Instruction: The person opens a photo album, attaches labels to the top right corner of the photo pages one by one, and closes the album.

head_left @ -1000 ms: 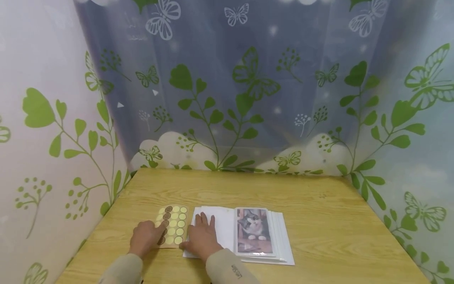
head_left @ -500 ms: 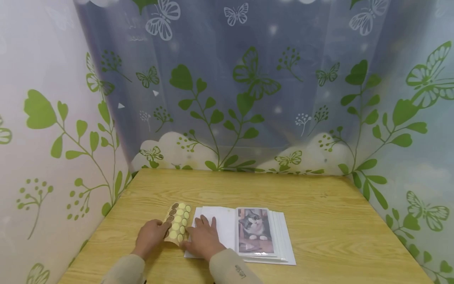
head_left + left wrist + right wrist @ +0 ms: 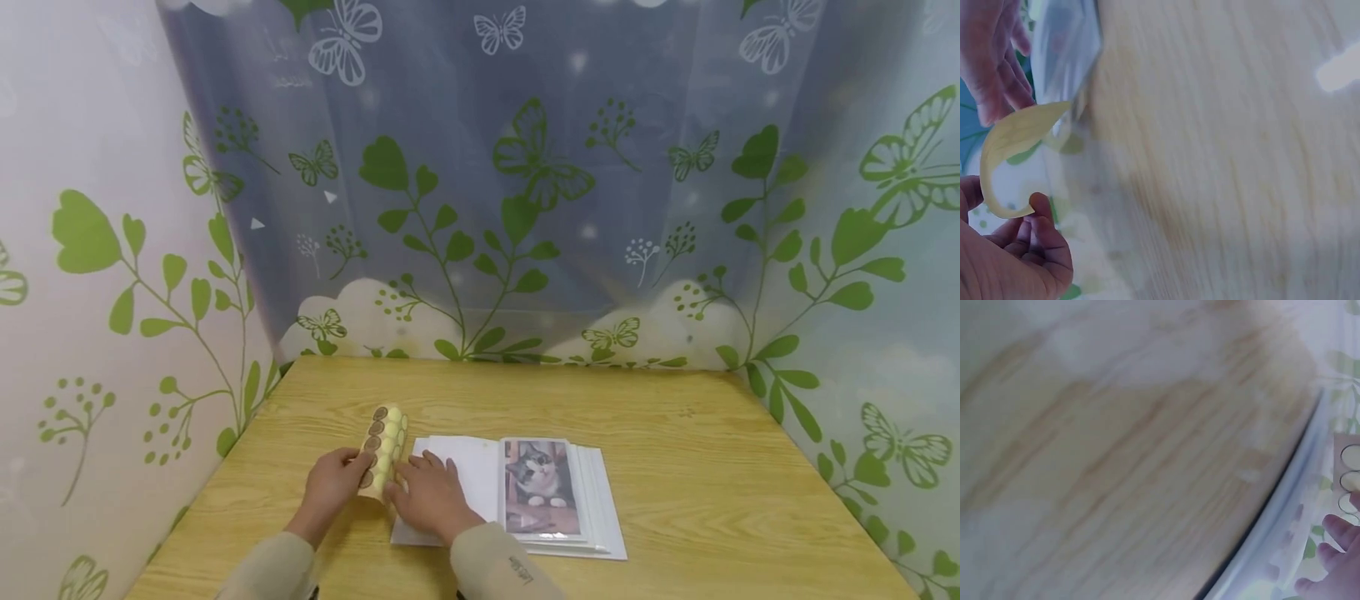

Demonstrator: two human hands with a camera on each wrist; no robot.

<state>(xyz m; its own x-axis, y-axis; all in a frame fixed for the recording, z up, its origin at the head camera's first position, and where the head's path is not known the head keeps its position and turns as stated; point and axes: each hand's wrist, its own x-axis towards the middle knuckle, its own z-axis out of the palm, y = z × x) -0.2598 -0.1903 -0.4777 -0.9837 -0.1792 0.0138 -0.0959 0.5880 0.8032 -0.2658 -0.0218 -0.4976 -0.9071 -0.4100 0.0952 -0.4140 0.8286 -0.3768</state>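
A sticker sheet with rows of round yellow stickers and one column of brown circles is raised off the table, left of an open photo album. My left hand pinches its left edge between thumb and fingers. In the left wrist view the sheet bends into a curve, its plain back showing. My right hand rests over the album's left page, fingers extended and thumb at the sheet's right edge. The right wrist view catches fingers close beside the circles.
A cat photo fills the album's right page, with several more sleeves beneath it. The wooden table runs back to a curtain printed with leaves and butterflies, which also covers both sides.
The sheet lay flat under my left fingers; now it is lifted, curled and shifted right toward the album. My left hand has moved right and up with it. The right hand barely moved.
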